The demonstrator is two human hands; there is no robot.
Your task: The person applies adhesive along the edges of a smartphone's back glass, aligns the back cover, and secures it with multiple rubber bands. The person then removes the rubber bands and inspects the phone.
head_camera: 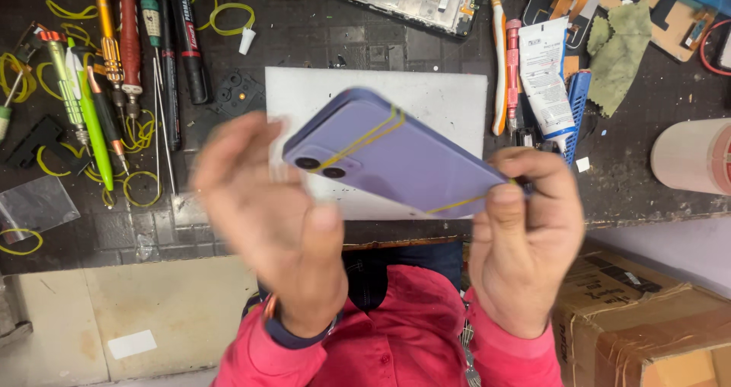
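The right hand (521, 242) is pinching the lilac phone (396, 158) by its lower end, fingers pressed on a yellow rubber band (358, 143) above the white mat (449, 97) on the table (304, 36), while the blurred left hand (266, 212), fingers spread, would best be steadying the camera end so the band isn't slipping.

Phone (403, 162) was lilac, with two black lenses and yellow rubber bands (365, 137) crossing its back. White pad (457, 97) lay on a dark grey, grid-marked table (304, 33). Sleeves (403, 334) were pinkish red. Screwdrivers (114, 44) had green, orange and red handles. Tube (550, 71) was white, cloth (620, 48) olive green, cardboard box (647, 318) brown.
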